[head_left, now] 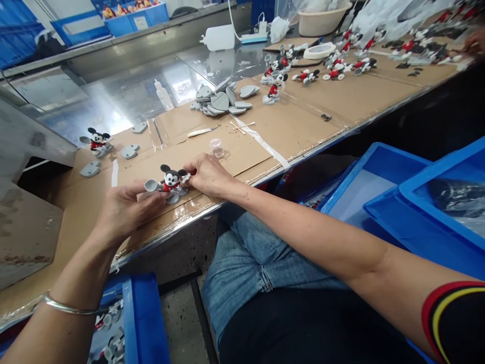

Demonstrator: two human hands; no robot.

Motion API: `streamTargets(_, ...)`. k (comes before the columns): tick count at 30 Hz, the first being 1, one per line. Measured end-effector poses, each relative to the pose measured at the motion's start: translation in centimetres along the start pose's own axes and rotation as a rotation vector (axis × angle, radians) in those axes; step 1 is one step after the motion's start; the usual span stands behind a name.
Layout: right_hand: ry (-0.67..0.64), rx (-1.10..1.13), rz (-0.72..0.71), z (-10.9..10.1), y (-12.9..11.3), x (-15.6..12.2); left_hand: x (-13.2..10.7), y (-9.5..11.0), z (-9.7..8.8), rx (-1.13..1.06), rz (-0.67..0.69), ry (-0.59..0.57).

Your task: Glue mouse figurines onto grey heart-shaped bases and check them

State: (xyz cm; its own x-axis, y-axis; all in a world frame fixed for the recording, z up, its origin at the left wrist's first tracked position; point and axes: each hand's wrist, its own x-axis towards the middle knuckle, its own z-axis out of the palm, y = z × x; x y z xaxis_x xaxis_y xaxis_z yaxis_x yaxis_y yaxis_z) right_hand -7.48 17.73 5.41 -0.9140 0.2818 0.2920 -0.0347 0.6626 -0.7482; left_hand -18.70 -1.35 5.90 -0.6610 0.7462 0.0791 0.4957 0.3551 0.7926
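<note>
From the head camera, a seated person's left hand [129, 205] and right hand [206, 174] grip a black-and-red Mickey Mouse figurine [170, 182] from either side, fingers closed on it, over a brown cardboard bench cover [288, 116]. A small clear plastic cup [217, 147] stands at one o'clock from the figurine, a cream-handled craft knife [200, 132] just beyond, and a heap of flat grey moulded pieces [220, 99] farther off.

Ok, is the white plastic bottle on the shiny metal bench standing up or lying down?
Lying down: the white plastic bottle rests on its side, its long body running sideways, with the narrow nozzle pointing left.
</note>
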Motion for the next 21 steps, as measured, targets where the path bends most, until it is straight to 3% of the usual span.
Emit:
streamTargets(5,0.013,0.015,-0.009,-0.1,0.0,0.0,0.1,1.6,0.2,-0.094,-0.164,0.033)
streamTargets(12,0.005,-0.013,-0.049,-0.5,-0.2,0.0,0.9,4.2,0.2,-0.049,-0.326,0.093)
streamTargets(17,-0.002,-0.014,-0.015,-0.8,-0.5,-0.1,1.5,4.4,0.0,-0.018,-0.386,0.081)
streamTargets(21,-0.007,-0.007,-0.011,-1.0,-0.7,-0.2,1.5,4.0,0.2,0.056,-0.368,0.166)
